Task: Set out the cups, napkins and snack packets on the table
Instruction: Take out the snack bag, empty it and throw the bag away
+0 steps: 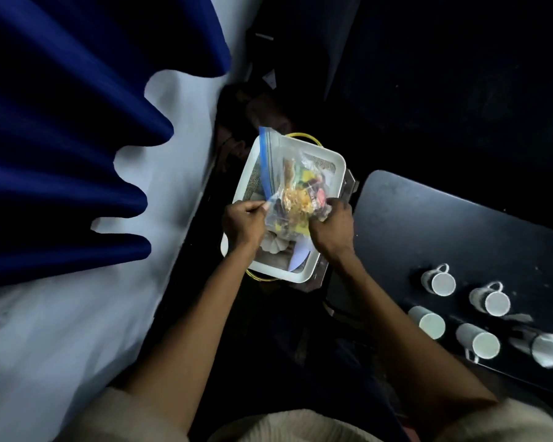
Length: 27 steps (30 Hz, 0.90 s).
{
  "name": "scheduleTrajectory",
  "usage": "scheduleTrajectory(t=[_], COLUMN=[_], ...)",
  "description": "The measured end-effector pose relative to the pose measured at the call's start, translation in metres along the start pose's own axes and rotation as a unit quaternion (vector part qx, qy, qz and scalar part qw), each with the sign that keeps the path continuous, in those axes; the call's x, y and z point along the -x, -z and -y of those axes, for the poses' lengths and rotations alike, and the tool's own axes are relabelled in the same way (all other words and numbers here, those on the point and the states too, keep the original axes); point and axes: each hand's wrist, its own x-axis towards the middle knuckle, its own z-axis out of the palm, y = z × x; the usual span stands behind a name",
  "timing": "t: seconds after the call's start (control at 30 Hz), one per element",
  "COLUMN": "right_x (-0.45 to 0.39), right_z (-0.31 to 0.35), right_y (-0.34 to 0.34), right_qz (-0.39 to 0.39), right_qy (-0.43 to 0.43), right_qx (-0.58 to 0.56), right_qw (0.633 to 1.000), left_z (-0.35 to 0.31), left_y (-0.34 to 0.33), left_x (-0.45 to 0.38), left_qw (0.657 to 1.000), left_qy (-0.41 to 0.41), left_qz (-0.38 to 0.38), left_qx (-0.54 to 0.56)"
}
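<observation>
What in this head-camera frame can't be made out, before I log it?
- Snack packets inside the clear zip bag: colours show, but the print is blurred and too small to read.
- Items under the bag on the white tray: mostly covered by the bag, the left hand and the right hand.
- Rightmost of the five cups on the dark table: motion-blurred; its handle cannot be made out.

Both hands [241, 223] [332, 223] extended forward, fingers [256, 206] pinched closed.
</observation>
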Motion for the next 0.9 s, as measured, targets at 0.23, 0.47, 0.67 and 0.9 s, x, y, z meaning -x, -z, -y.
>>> scheduleTrajectory(t=[0.23, 0.47, 0.67, 0.9], right_x=[0.033, 0.057, 0.091, 0.121], right_z=[0.044, 0.014, -0.01, -0.032], right_y=[0.039, 0.079, 0.106, 0.141], right_qz=[0.16, 0.058, 0.079, 0.101], right_qy=[-0.074, -0.025, 0.052, 0.076], right_qx=[-0.328, -0.207, -0.273, -0.347], right_qw=[0.928, 0.976, 0.957, 0.929], left_z=[-0.032, -0.041, -0.066, -0.086], left_y=[0.005, 0.005, 0.011, 0.0], left_x=[0.082, 0.145, 0.184, 0.214], left_qw=[0.978, 0.975, 0.97, 0.973], left_qy=[-0.205, -0.14, 0.036, 0.046], left_qz=[0.041, 0.16, 0.092, 0.127], left_qx=[-0.023, 0.07, 0.22, 0.185])
